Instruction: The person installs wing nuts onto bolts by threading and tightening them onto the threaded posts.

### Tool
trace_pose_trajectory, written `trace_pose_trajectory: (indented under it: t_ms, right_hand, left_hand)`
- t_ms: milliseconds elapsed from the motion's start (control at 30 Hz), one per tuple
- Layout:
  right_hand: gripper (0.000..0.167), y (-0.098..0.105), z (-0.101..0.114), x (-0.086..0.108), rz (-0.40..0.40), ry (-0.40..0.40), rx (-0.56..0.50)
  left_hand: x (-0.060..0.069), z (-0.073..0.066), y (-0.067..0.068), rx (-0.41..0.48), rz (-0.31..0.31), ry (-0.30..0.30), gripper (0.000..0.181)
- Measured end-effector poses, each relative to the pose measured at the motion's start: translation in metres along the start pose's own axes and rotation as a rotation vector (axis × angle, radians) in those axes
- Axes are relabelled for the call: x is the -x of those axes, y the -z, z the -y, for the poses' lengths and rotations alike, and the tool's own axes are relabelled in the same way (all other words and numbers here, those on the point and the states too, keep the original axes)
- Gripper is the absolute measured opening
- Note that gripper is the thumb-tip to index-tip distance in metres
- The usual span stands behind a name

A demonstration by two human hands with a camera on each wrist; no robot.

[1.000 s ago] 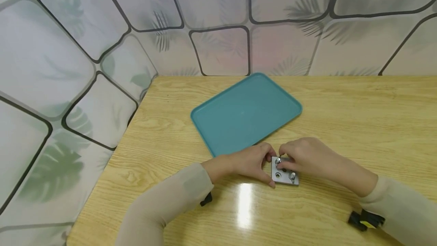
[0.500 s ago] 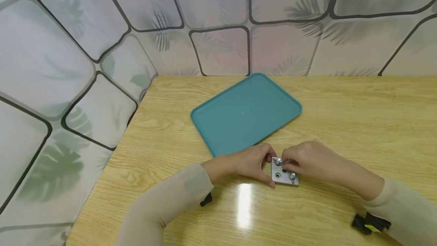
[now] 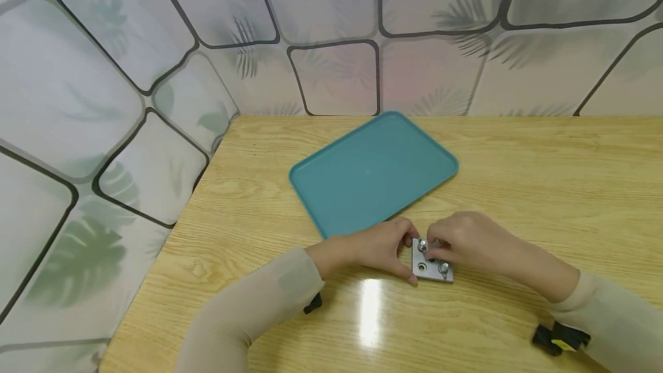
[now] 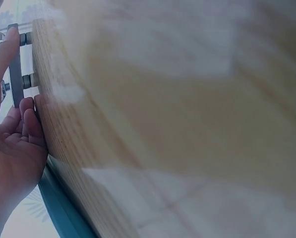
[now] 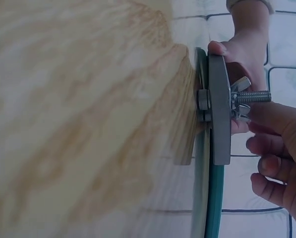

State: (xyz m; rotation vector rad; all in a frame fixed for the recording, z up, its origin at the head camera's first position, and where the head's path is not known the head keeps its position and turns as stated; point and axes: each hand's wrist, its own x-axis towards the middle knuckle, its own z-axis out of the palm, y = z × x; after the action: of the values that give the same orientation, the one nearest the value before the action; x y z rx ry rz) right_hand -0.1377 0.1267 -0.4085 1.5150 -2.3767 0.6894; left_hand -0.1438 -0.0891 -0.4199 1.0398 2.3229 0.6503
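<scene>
A flat silver metal plate (image 3: pixel 434 275) with holes carries two upright bolts, each fitted with a wing nut. It stands raised off the table, its bolt heads underneath, as both wrist views show. My left hand (image 3: pixel 380 249) grips the plate's left side, thumb at the near corner and fingers at the far one. With curled fingers, my right hand (image 3: pixel 468 240) pinches at the far-left wing nut (image 3: pixel 422 245); the fingertips partly cover it. The other wing nut (image 3: pixel 443 267) sits near the plate's right corner, untouched. In the right wrist view, a threaded bolt end (image 5: pixel 259 96) sticks out past the fingers.
A teal tray (image 3: pixel 373 171) lies angled on the wooden table (image 3: pixel 544 177), just behind my left hand. Patterned fabric (image 3: pixel 331 73) hangs along the back and left table edges. Black wrist camera mounts (image 3: pixel 559 338) sit under the sleeves.
My right hand drew slightly right from the far-left wing nut, then came back a little toward it. The left hand and plate stay in place.
</scene>
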Motion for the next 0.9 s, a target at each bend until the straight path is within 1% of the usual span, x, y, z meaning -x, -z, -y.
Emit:
trace_pose_trajectory:
  t_ms: [67,133,200,333,533,600,800,833,900]
  right_hand:
    - [0.021,-0.001,-0.001,0.000,-0.029,0.000,0.038]
    - [0.025,-0.002,0.000,-0.002,-0.038,-0.001,0.072]
    - [0.026,-0.002,0.000,-0.003,-0.016,-0.013,0.087]
    - [0.022,-0.001,0.002,-0.005,0.044,-0.048,0.062]
    - [0.019,0.000,0.003,-0.005,0.077,-0.085,0.029]
    - [0.018,0.002,0.003,-0.004,0.102,-0.106,-0.008]
    - [0.011,0.009,0.005,0.000,0.243,-0.174,-0.191]
    - [0.011,0.009,0.004,0.000,0.260,-0.183,-0.209]
    - [0.010,0.009,0.004,0.001,0.267,-0.201,-0.221]
  left_hand:
    - [0.000,0.000,0.000,0.002,0.001,0.001,0.067]
    - [0.000,-0.001,0.000,0.003,0.002,0.002,0.067]
    - [0.000,-0.001,0.000,0.001,0.002,0.003,0.067]
    - [0.000,0.000,0.000,0.001,0.004,0.009,0.068]
    - [0.001,-0.001,0.000,-0.004,0.006,0.017,0.067]
    - [0.001,-0.001,0.001,-0.007,0.005,0.016,0.067]
    - [0.001,-0.001,0.001,-0.013,0.003,0.018,0.068]
    - [0.000,-0.001,0.001,-0.013,0.003,0.018,0.069]
    - [0.000,-0.001,0.000,-0.012,0.002,0.015,0.069]
